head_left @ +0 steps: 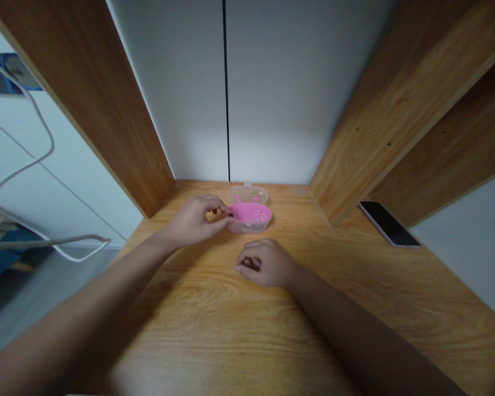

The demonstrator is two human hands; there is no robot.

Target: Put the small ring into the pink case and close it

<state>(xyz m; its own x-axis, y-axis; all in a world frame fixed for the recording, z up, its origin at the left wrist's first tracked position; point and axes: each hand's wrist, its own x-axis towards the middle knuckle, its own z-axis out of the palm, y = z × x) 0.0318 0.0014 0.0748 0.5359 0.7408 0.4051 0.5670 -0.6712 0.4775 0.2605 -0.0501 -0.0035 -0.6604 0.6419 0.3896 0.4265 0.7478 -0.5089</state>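
Note:
A small pink box (252,215) with a clear lid (247,194) swung up behind it stands on the wooden desk (247,330) near the back wall. My left hand (198,220) is curled, its fingertips pinched against the box's left edge. My right hand (264,263) rests on the desk just in front of the box, fingers curled into a loose fist; I cannot make out anything inside it.
A black phone (386,223) lies on the desk at the right beside a wooden side panel (379,121). Another wooden panel (94,93) rises at the left. A white cable (45,165) hangs beyond the desk's left edge.

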